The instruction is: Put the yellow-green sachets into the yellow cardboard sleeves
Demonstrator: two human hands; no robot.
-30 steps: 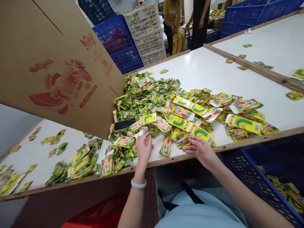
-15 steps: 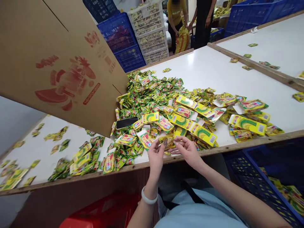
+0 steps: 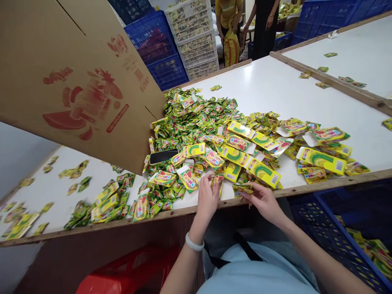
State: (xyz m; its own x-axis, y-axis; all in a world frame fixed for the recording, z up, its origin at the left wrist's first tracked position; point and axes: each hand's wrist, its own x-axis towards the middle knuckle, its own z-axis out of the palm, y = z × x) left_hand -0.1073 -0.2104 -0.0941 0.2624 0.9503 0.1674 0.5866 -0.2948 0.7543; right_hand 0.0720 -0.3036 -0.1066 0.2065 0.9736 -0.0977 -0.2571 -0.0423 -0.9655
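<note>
My left hand (image 3: 208,194) is at the table's front edge, its fingers closed around a small green and red packet (image 3: 217,184). To its right, my right hand (image 3: 263,201) pinches a flat yellow-green packet (image 3: 243,188) between thumb and fingers. The hands are apart. Just beyond them lie several yellow boxes (image 3: 262,172), some with open white flaps. A green and white box (image 3: 188,179) rests left of my left hand. Behind the boxes spreads a large heap of small green packets (image 3: 199,122), with a black phone (image 3: 163,156) on top.
A large cardboard carton (image 3: 101,94) leans over the left of the white table (image 3: 260,90). Blue crate (image 3: 343,241) with packets stands at lower right, red stool (image 3: 122,273) at lower left. Stacked white crates (image 3: 196,36) and two people with a yellow sack (image 3: 231,48) are behind.
My hands have moved apart; both were at one yellow packet. The right hand has shifted right with a packet, and the left is now at another packet by the edge.
</note>
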